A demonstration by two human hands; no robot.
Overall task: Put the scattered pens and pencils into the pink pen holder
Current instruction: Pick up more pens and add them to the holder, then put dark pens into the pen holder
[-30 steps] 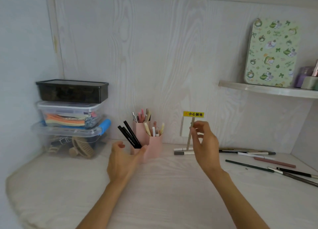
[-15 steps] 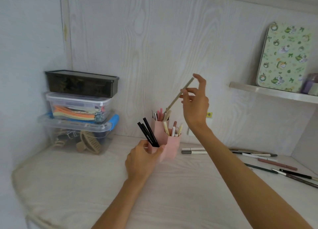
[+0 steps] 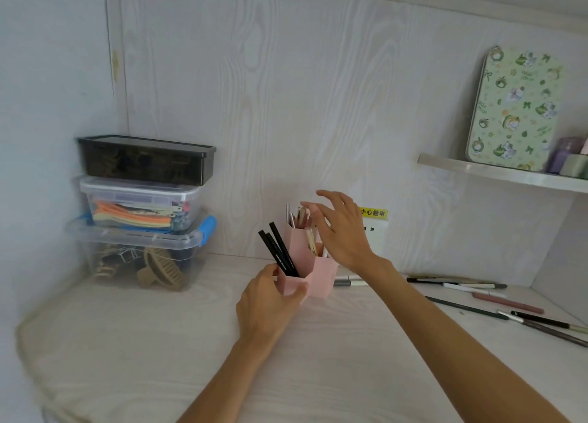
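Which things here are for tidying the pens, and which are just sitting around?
For the job:
pink pen holder, gripped by the left hand
right hand, open above it
black pens inside
loose pens on the desk

Just sitting around:
stacked storage boxes
green tin on the shelf
yellow sticker

One pink pen holder [image 3: 321,276] stands on the desk [image 3: 127,343], with three black pens [image 3: 280,251] leaning out of its front cell; the sticks in its taller cells are too bunched to count. Two pens [image 3: 350,281] lie just beside it, and roughly seven more pens and pencils [image 3: 496,305] are scattered to the right. Three storage boxes [image 3: 143,200] sit stacked. One green tin [image 3: 515,111] leans on the single shelf [image 3: 496,173]. Two hands are in view.
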